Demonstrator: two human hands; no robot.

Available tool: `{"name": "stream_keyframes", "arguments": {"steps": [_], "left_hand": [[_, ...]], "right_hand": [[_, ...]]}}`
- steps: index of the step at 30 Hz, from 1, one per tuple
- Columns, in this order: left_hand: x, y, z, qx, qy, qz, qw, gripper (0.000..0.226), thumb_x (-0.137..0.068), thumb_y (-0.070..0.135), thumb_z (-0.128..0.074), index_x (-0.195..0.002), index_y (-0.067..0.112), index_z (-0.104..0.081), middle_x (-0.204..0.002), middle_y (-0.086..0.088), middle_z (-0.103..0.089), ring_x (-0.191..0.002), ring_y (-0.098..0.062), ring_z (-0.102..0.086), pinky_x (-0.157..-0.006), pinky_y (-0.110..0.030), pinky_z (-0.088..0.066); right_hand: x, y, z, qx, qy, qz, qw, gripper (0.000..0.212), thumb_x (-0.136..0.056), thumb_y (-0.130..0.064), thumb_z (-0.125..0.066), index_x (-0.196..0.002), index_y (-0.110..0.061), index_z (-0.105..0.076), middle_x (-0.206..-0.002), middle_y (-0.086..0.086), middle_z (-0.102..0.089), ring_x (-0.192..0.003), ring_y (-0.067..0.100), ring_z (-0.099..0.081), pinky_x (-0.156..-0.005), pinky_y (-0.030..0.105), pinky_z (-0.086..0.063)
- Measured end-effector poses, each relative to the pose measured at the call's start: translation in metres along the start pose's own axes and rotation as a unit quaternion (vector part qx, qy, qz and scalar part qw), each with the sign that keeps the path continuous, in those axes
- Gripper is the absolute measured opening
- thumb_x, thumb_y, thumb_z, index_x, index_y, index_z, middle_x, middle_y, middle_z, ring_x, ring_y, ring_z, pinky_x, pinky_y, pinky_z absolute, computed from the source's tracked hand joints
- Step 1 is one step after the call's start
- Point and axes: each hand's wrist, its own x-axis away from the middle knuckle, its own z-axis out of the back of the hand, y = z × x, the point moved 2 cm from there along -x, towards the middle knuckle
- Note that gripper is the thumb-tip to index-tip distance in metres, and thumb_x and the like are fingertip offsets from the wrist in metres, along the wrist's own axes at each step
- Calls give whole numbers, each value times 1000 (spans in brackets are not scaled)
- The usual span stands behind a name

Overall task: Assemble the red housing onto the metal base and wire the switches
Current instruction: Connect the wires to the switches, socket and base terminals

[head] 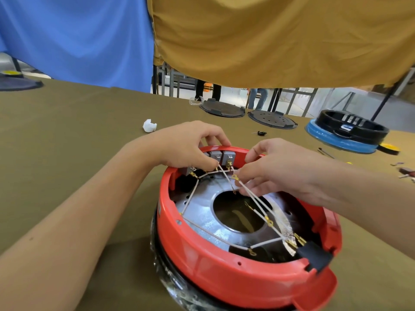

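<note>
L hand [190, 149]: pinching thin white wire [224, 176] at grey switches [221, 156], 12 o'clock of round red plastic housing [224, 272].
R hand [276, 169]: fingers curled, pinching wires w/ brass ring terminal [235, 177].

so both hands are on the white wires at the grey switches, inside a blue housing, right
Not quite: the housing is red, not blue, as the head view shows. Both hands, left and right, are on the white wires at the grey switches.

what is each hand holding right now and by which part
Both hands pinch white wires near their switch ends. The left hand pinches one by the grey switches; the right hand pinches another just behind its brass ring terminal.
</note>
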Motion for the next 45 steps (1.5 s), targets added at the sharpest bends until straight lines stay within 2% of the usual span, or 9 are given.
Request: {"name": "stream_keyframes", "arguments": {"steps": [12, 16, 19, 23, 29, 36, 40, 43, 45], "left_hand": [[2, 3, 0, 2, -12, 4, 1000, 41, -83, 29, -74, -119, 41, -59, -109, 13, -64, -91, -10, -68, -78, -41, -61], [2, 2, 1, -12, -6, 10, 1000, 40, -82, 30, -74, -118, 40, -58, -108, 15, -63, -92, -5, -66, -85, -36, -59], [1, 3, 1, -28, -1, 5, 1000, 38, -82, 30, -73, -116, 40, -61, -103, 16, -63, -92, -10, -66, -84, -38, -58], [2, 3, 1, -35, 10, -6, 999, 36, -80, 30, -73, -113, 38, -62, -97, 13, -62, -82, -18, -69, -74, -42, -60], [3, 4, 3, -39, 24, 1, 999, 35, -74, 38, -74, -107, 39, -63, -90, 18, -65, -81, -4, -65, -79, -35, -58], [3, 1, 7, -34, -2, 28, 999, 40, -72, 40, -71, -109, 28, -62, -102, 8, -69, -84, -16, -72, -79, -41, -60], [6, 1, 8, 17, -31, 39, 999, 35, -73, 41, -69, -105, 27, -68, -88, 8, -74, -79, -10, -72, -76, -35, -61], [8, -1, 9, 59, -41, 49, 996, 33, -71, 37, -65, -101, 25, -71, -84, 5, -76, -83, -19, -73, -77, -36, -59], [8, -1, 9, 69, -44, 48, 996, 32, -72, 34, -63, -101, 25, -72, -85, 2, -76, -87, -26, -73, -78, -37, -58]], "right_hand": [[-6, 0, 7, 9, 12, 15, 1000, 20, -86, -3, -71, -99, -3, -56, -78, 17, -75, -60, 21, -71, -53, 23, -55], [-14, -7, 15, 107, 78, 106, 986, 13, -87, -8, -67, -97, -13, -59, -77, 8, -75, -61, 15, -71, -55, 23, -56], [-24, -14, 17, 225, 118, 216, 943, 10, -85, -19, -70, -94, -23, -65, -87, -3, -71, -76, 10, -68, -72, 30, -58], [-40, -18, 11, 353, 46, 291, 888, 28, -85, -25, -70, -113, -25, -67, -109, -11, -65, -102, 5, -59, -84, 17, -47], [-49, -16, 11, 306, -53, 279, 909, 32, -86, -23, -72, -117, -29, -67, -108, -14, -71, -96, 0, -67, -91, 32, -54], [-47, -22, 8, 416, -27, 352, 838, 50, -83, -33, -71, -130, -26, -53, -114, -11, -62, -102, 2, -60, -86, 23, -51], [-36, -23, 8, 436, -12, 425, 793, 29, -82, -25, -72, -107, -26, -59, -104, -7, -54, -95, 3, -50, -82, 18, -42], [-30, -22, 1, 482, -9, 431, 763, 3, -85, -26, -70, -86, -23, -72, -93, -4, -52, -91, 11, -45, -82, 28, -39], [-30, -21, -3, 487, 6, 413, 769, 20, -88, -37, -67, -78, -21, -74, -87, -3, -49, -88, 11, -41, -78, 29, -37]]}}
